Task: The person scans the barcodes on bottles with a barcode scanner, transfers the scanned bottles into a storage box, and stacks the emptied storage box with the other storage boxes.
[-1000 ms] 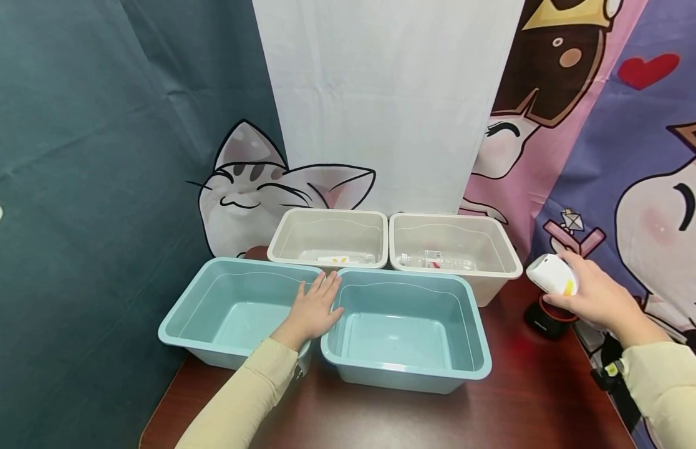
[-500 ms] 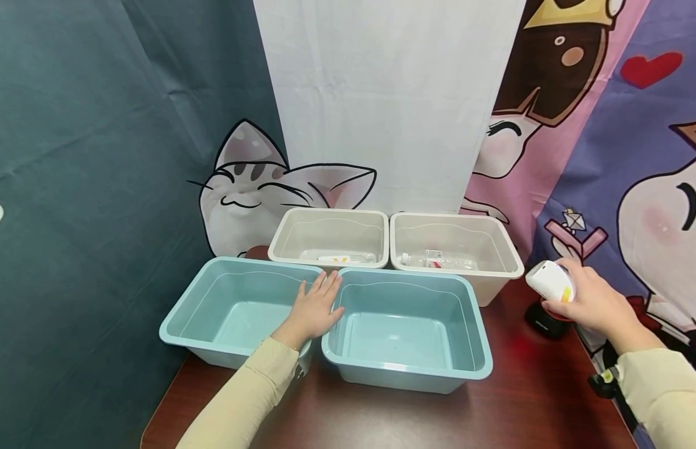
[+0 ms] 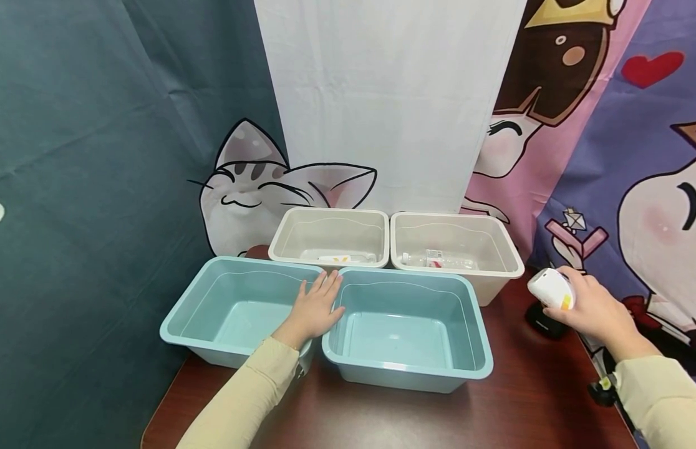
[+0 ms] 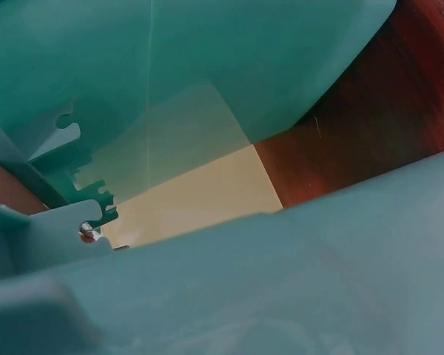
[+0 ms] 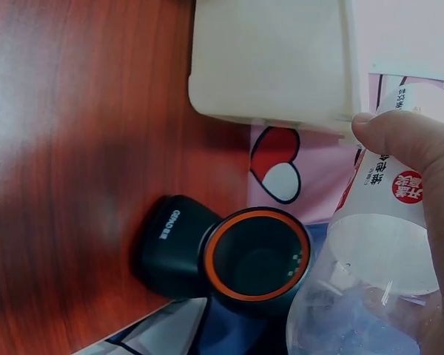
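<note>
My left hand (image 3: 311,312) rests with straight, spread fingers on the adjoining rims of the left blue bin (image 3: 182,340) and the right blue bin (image 3: 477,318). In the left wrist view, blue bin walls (image 4: 318,274) fill most of the picture. Off to the right, my right hand (image 3: 597,312) grips a plastic bottle (image 3: 552,289). The right wrist view shows it as a clear bottle (image 5: 388,185) with a white label bearing red and black print, the thumb (image 5: 403,137) across it. Below it on the table is a black scanner (image 3: 544,321) with an orange-ringed round window (image 5: 255,255).
Behind the blue bins stand two cream bins, the left one (image 3: 328,215) and the right one (image 3: 454,219). Each has a clear bottle lying in it. The reddish-brown table (image 3: 381,418) ends at the right beyond the scanner. Printed curtains (image 3: 393,106) hang behind.
My right hand has sunk slightly with the bottle, covering more of the scanner in the head view. My left hand has stayed in place on the rims.
</note>
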Demonstrator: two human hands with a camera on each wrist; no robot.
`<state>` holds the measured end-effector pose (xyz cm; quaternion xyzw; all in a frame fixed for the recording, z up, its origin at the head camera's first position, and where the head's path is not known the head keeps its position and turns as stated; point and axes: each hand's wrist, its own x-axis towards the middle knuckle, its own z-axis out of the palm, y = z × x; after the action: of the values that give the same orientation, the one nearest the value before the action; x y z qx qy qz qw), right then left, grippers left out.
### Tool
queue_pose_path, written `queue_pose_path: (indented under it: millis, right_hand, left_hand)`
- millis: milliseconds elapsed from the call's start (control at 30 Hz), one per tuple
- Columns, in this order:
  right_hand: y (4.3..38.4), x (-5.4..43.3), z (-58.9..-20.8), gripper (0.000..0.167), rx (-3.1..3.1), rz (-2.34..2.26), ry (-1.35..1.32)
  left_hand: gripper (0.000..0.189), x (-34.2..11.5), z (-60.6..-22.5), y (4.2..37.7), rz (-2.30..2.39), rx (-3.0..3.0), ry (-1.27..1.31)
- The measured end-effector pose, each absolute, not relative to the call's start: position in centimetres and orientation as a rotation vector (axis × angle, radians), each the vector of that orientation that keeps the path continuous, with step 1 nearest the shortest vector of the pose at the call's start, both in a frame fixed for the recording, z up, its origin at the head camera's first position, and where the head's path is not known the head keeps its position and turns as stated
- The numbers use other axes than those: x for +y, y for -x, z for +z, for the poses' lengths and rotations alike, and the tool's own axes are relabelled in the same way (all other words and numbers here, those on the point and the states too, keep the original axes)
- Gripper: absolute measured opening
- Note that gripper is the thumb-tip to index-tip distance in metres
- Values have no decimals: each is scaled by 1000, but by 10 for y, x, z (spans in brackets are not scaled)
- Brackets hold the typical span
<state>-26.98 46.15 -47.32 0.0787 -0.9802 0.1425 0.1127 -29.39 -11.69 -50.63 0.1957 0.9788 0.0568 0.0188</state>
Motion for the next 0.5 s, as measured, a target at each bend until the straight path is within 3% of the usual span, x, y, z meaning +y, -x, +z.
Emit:
queue_pose_path:
  millis: [500]
  right_hand:
    - [265, 466, -497, 99, -2932, 450, -139]
  left_hand:
    - [74, -117, -506, 293, 156, 3046, -610]
